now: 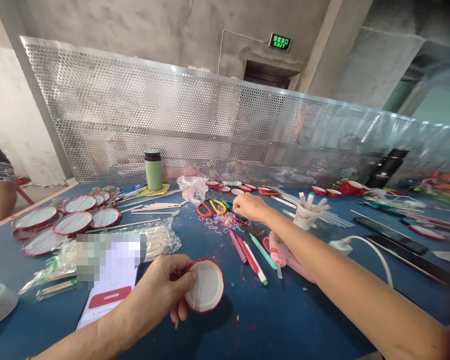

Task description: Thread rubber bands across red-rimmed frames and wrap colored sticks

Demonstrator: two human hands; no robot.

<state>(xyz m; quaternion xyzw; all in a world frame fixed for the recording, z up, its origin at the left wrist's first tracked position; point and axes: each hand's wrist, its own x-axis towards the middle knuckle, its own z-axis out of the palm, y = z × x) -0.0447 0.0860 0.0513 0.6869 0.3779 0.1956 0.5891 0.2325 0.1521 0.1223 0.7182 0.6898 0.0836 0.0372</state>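
Note:
Pinched between thumb and fingers, a red-rimmed round lid [207, 289] with a pale inside is held by my left hand [168, 282] above the near table. The tip of a thin stick shows below those fingers. My right hand [250, 206] is stretched forward, its fingers bent down and closed over the far edge of a pile of small pink and red loops [228, 220]. A dark green thing shows by its fingertips; what they grip is hidden. Orange- and yellow-handled tools [218, 206] lie just left of it.
Markers [247, 252] and a pink glue gun [279, 250] lie under my right forearm. A phone [110, 292] and bagged sticks [159, 240] are left. Red-rimmed discs [73, 223], a green bottle [153, 170] and a cup [306, 216] stand around. A perforated metal screen [172, 120] borders the back.

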